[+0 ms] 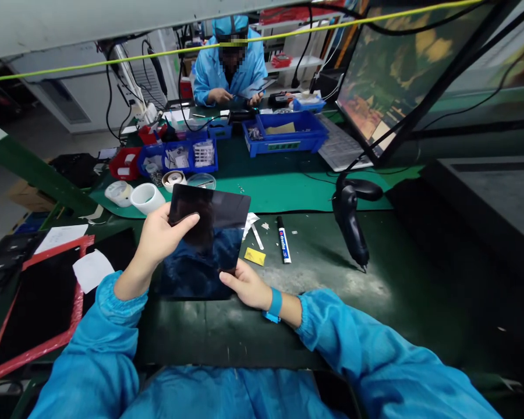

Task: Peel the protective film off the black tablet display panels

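Both sleeves (375, 343) are bright blue cloth, loose and deeply creased, their cuffs (306, 314) gathered into ruffles at the wrists. The garment's front (231, 393) is a similar blue, softly wrinkled. A flat, plain blue band (275, 302) circles the right wrist, with a small blue clasp (271, 317). The fingers (187, 223) are bare.

The bare left grip (158, 237) is pinching high, thumb outstretched. The bare right grip (252, 286) is pinching lower.
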{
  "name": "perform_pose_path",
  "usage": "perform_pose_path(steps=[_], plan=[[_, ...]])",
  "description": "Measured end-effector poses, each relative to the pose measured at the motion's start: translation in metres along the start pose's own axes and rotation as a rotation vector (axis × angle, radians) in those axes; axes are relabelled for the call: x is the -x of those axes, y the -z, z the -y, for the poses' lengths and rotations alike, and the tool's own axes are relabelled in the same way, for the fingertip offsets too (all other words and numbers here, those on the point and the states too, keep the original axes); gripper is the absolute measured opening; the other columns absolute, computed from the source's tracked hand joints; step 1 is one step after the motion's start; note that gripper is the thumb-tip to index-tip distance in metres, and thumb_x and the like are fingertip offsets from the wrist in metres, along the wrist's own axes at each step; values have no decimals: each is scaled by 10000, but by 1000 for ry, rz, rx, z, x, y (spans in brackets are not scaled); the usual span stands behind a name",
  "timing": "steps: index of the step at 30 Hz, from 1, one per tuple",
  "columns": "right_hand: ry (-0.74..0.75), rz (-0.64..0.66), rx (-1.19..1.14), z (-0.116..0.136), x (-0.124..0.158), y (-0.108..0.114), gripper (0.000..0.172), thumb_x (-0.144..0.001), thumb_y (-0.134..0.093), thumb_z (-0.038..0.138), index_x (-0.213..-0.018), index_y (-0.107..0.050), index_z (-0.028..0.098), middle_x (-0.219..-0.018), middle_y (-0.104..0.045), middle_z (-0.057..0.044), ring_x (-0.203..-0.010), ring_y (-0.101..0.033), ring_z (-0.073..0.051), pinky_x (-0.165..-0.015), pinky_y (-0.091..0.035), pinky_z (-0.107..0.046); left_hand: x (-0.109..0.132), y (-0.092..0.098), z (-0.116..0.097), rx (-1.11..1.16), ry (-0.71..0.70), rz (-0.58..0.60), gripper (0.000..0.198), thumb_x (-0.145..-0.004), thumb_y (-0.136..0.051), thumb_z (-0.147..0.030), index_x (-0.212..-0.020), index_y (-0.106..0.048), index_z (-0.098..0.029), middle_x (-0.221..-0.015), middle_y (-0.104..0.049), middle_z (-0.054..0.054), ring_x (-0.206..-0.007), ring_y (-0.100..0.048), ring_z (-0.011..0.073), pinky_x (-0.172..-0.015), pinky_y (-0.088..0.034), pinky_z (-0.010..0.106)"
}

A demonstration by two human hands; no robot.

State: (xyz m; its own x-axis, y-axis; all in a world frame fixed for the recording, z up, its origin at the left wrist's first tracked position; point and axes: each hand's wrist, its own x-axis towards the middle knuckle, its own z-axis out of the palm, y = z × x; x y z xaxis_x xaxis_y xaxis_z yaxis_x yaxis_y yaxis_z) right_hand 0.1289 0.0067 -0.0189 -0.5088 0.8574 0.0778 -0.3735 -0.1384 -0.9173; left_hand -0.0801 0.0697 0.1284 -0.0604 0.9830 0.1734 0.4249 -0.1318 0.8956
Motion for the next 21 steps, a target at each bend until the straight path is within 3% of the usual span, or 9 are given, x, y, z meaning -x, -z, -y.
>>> perform_pose_path(steps=[4, 9, 11, 17, 21], plan=[[-5, -19, 21, 1, 0, 3, 488, -929, -726, 583, -1271, -665, 240, -1226, -767, -61, -1139, -705, -216, -1124, -527, -444, -5, 3, 8, 8, 1, -73, 477, -899, -707, -601, -745, -650, -153, -664, -595, 12, -611, -534, 137, -555, -396, 245], [0, -65, -4, 7, -3, 5, 541, -918, -711, 636, -1296, -663, 252, -1353, -729, -70, -1283, -654, -240, -1235, -436, -466, -18, 9, 11, 82, -2, -79, 394, -885, -736, -537, -1021, -684, -171, -960, -708, 58, -885, -662, 199, -767, -532, 273], [-19, -109, -27, 8, -5, 3, 544, -907, -721, 641, -1294, -666, 262, -1371, -722, -67, -1298, -649, -243, -1238, -440, -459, -21, 11, 12, 127, 23, -76, 405, -856, -771, -490, -1087, -674, -171, -977, -709, 58, -880, -670, 196, -783, -546, 277], [-84, -284, -155, 14, -12, 3, 541, -863, -765, 641, -1233, -680, 255, -1152, -793, -62, -1081, -730, -247, -993, -602, -423, -21, 18, 19, 119, -9, -172, 372, -966, -622, -531, -1057, -696, -177, -799, -650, 29, -721, -622, 164, -669, -500, 263], [-47, -302, 87, 42, -19, 18, 441, -894, -729, 613, -1059, -719, 204, -989, -785, -46, -899, -711, -213, -879, -585, -376, -22, 36, 19, -8, -56, -154, 392, -881, -743, -544, -1047, -717, -190, -889, -713, 38, -799, -670, 198, -723, -522, 289]])
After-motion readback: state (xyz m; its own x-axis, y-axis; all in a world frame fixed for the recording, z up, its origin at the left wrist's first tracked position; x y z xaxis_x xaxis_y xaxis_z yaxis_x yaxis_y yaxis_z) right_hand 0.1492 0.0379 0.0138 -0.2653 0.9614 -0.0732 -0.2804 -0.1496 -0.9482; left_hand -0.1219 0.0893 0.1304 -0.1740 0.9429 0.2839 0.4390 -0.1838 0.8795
